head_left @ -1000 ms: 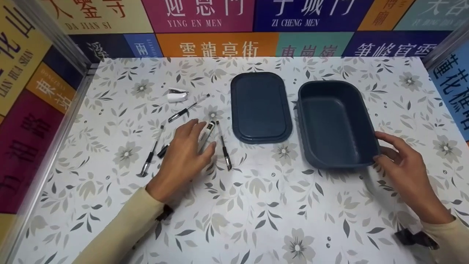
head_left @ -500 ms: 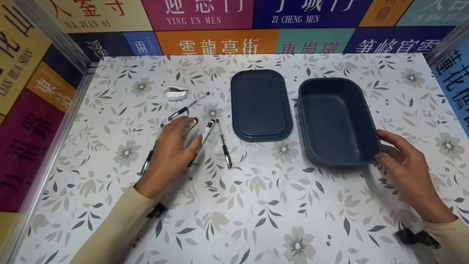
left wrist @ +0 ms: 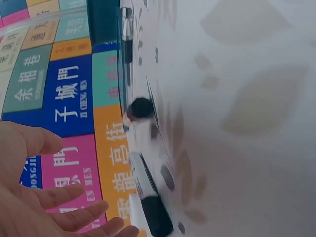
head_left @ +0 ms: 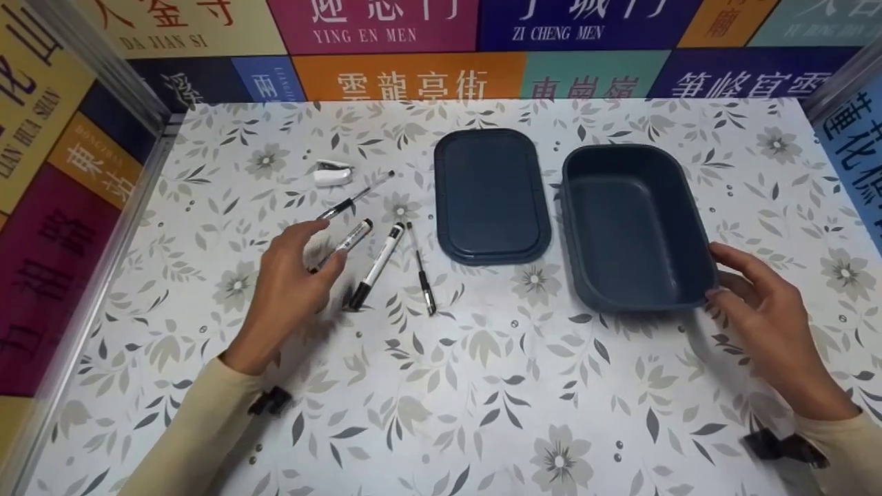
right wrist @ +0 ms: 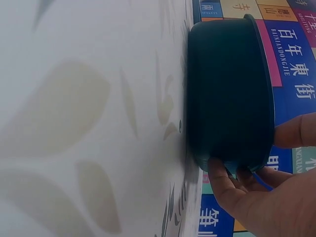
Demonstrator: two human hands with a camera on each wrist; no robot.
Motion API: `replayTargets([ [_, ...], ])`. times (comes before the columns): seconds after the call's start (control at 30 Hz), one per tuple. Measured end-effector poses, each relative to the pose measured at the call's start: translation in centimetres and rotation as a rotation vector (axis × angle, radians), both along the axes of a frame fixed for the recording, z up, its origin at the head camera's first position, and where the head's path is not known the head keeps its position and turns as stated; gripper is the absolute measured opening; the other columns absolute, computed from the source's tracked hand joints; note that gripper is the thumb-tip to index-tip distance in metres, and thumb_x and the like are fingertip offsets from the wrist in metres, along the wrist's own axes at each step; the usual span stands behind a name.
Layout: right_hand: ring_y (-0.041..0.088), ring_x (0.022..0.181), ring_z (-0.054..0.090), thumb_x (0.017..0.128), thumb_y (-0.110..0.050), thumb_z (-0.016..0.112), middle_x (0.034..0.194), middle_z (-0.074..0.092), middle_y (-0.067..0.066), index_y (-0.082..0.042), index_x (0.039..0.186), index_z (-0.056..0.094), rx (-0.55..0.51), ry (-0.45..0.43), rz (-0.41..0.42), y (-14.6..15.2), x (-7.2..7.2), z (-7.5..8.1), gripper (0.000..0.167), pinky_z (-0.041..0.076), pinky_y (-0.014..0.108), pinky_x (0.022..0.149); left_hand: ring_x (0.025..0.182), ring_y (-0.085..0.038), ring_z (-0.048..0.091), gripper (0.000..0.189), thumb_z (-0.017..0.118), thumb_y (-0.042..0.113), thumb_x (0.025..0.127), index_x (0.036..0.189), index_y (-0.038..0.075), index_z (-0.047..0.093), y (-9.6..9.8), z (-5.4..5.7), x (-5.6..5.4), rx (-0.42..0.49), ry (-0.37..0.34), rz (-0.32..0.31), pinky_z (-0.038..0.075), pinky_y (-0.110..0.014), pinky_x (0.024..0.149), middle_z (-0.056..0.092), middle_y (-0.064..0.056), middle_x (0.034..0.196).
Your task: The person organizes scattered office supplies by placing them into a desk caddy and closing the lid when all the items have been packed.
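Note:
My left hand [head_left: 289, 282] hovers over the left part of the table with its fingers spread and relaxed, holding nothing. A white marker [head_left: 344, 244] with black ends lies between its thumb and fingers in the head view. Another white marker [head_left: 376, 267] with a black cap rests just right of it. Gel pens lie on either side, one clear pen [head_left: 355, 196] behind and another pen [head_left: 422, 272] to the right. My right hand [head_left: 768, 317] holds the near right corner of a dark blue box [head_left: 634, 241], thumb and fingers at its rim and side [right wrist: 229, 98].
A dark blue lid [head_left: 492, 196] lies flat left of the box. Behind the pens is a small white stapler-like object [head_left: 333, 173]. Panels with coloured lettering [head_left: 406, 27] rise behind the flower-patterned table [head_left: 482, 399].
My left hand has moved left and towards me, away from the markers, uncovering both of them and now covering the leftmost pen. My right hand stays at the box.

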State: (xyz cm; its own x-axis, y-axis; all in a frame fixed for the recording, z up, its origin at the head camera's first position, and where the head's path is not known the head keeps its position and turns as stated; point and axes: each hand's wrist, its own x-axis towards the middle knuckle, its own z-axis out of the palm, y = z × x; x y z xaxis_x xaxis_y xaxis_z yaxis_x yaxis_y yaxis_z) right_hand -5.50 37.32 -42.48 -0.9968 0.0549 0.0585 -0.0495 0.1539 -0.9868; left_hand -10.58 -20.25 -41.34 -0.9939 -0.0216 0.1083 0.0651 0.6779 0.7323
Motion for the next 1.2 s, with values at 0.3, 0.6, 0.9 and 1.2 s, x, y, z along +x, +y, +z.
replayTargets([
  [0.3,0.009,0.122,0.071,0.101,0.02,0.055,0.153,0.06,0.005,0.003,0.158,0.054,-0.032,0.013,0.009,0.0,0.2,0.0,0.059,0.056,0.013,0.091,0.137,-0.042,0.06,0.053,0.075,0.026,0.103,0.15,0.004,0.064,-2.8,0.3,0.1,0.003,-0.034,0.075,0.052,-0.058,0.109,0.064,-0.017,0.153],
  [0.6,0.01,0.123,0.071,0.102,0.019,0.055,0.154,0.059,0.007,0.003,0.158,0.054,-0.051,0.017,0.027,0.1,0.2,0.2,0.059,0.056,0.013,0.091,0.127,-0.042,0.064,0.05,0.075,0.027,0.102,0.145,0.003,0.067,-4.7,-0.3,0.6,0.032,-0.125,0.105,0.052,-0.053,0.1,0.066,-0.02,0.145],
  [0.9,0.009,0.123,0.071,0.101,0.02,0.055,0.151,0.062,0.004,0.003,0.158,0.055,-0.046,-0.004,0.005,-0.1,0.1,0.1,0.059,0.056,0.014,0.092,0.124,-0.042,0.065,0.052,0.078,0.026,0.101,0.143,-0.001,0.065,-6.0,-1.1,1.3,-0.016,-0.175,0.106,0.051,-0.053,0.101,0.068,-0.024,0.136],
  [1.2,0.01,0.122,0.072,0.101,0.02,0.055,0.152,0.062,0.004,0.001,0.157,0.056,-0.075,0.002,0.004,0.0,0.2,0.0,0.059,0.056,0.013,0.091,0.118,-0.041,0.066,0.045,0.08,0.018,0.099,0.138,-0.004,0.071,-6.5,-1.4,2.0,-0.055,-0.167,0.087,0.049,-0.048,0.096,0.072,-0.024,0.129],
])
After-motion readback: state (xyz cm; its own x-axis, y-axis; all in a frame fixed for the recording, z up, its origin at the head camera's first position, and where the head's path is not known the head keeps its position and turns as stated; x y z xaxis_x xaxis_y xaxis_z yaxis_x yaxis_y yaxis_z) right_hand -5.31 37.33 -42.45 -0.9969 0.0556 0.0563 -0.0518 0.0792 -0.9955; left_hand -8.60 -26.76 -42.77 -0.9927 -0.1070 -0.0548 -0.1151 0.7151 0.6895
